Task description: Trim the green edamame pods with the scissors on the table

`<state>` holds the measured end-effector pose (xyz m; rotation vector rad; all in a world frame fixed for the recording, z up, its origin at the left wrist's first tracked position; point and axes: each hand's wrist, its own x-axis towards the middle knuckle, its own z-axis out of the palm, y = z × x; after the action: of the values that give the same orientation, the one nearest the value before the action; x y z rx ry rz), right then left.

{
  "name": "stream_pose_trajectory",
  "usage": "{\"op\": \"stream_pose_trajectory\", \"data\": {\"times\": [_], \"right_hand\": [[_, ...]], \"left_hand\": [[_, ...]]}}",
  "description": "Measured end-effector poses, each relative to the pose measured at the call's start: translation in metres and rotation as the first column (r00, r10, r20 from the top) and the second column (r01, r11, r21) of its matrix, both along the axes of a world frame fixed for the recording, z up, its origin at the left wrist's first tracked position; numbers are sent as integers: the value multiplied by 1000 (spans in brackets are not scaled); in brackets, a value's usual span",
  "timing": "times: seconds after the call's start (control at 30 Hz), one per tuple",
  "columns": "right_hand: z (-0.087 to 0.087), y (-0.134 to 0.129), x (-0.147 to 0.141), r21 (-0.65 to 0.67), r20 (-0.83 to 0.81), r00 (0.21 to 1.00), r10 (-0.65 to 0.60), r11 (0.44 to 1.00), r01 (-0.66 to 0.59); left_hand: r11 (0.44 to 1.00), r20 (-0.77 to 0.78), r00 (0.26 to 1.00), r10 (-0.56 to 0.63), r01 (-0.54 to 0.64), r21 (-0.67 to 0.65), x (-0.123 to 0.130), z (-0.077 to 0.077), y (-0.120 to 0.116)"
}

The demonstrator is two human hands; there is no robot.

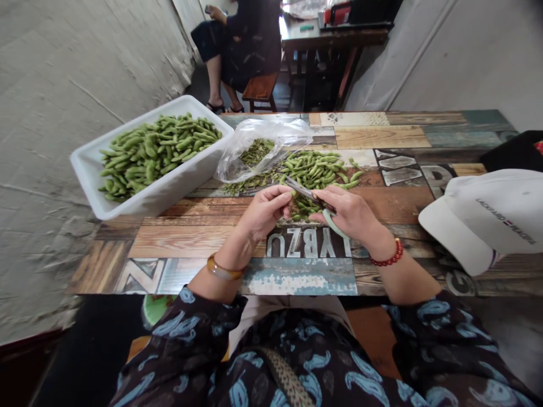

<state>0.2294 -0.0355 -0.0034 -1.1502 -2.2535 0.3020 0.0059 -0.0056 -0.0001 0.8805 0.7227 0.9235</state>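
My right hand (351, 212) is closed around scissors (300, 187) with pale green handles, their blades reaching left toward my other hand. Between the thumb and fingers of my left hand (267, 210) is pinched a green soybean pod (293, 193), mostly hidden by the fingers, its end close to the blades. Just beyond both hands lies a loose pile of soybean pods (316, 169) on the patchwork-print table (190, 240). Small trimmed bits (244, 185) are scattered to the left of the pile.
At left stands a white plastic tub (167, 202) heaped with green pods (156, 152). Beside it, a clear plastic bag (291, 133) holds trimmed scraps (257, 151). A white cap (487, 209) rests at right. Farther back, a person (254, 42) sits on a wooden stool (259, 87) near another table (339, 38).
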Motion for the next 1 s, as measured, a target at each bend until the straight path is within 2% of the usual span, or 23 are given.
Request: {"op": "stream_pose_trajectory", "data": {"times": [0.17,0.23,0.27,0.33,0.4,0.47,0.57,0.63,0.67,0.73,0.83,0.9,1.0], "right_hand": [[4,5,11,42,-52,988,-148,988,150],[4,6,13,47,-61,984,-168,984,171],[4,7,14,47,-65,983,-171,984,174],[2,7,13,48,-69,982,-178,982,182],[1,8,12,56,-66,981,-183,981,186],[-1,8,11,68,-57,982,-179,981,183],[-3,9,11,70,-51,984,-170,982,173],[-2,9,11,59,-50,985,-168,984,171],[-2,9,11,56,-52,985,-166,984,169],[-2,9,11,57,-59,985,-163,984,167],[-2,9,12,75,-72,984,-163,983,168],[-2,9,13,80,-74,985,-154,984,160],[-3,8,13,63,-63,992,-112,991,116]], "left_hand": [[998,36,999,-2,4,-56,-3,3,6],[1000,-72,997,12,-11,10,-2,-1,7],[996,-175,984,35,-19,90,0,-4,7],[945,-414,900,132,12,325,4,-10,7],[844,-586,772,248,124,522,9,-14,5],[765,-674,673,305,249,594,14,-17,4],[724,-727,610,315,342,600,17,-18,3],[743,-718,632,292,323,587,16,-18,4],[769,-697,665,268,288,570,14,-17,4],[844,-612,763,207,177,507,11,-14,5],[939,-417,900,131,21,342,7,-7,4],[975,-307,948,88,-18,223,6,-2,2],[994,-210,976,57,-35,106,6,1,0]]}}
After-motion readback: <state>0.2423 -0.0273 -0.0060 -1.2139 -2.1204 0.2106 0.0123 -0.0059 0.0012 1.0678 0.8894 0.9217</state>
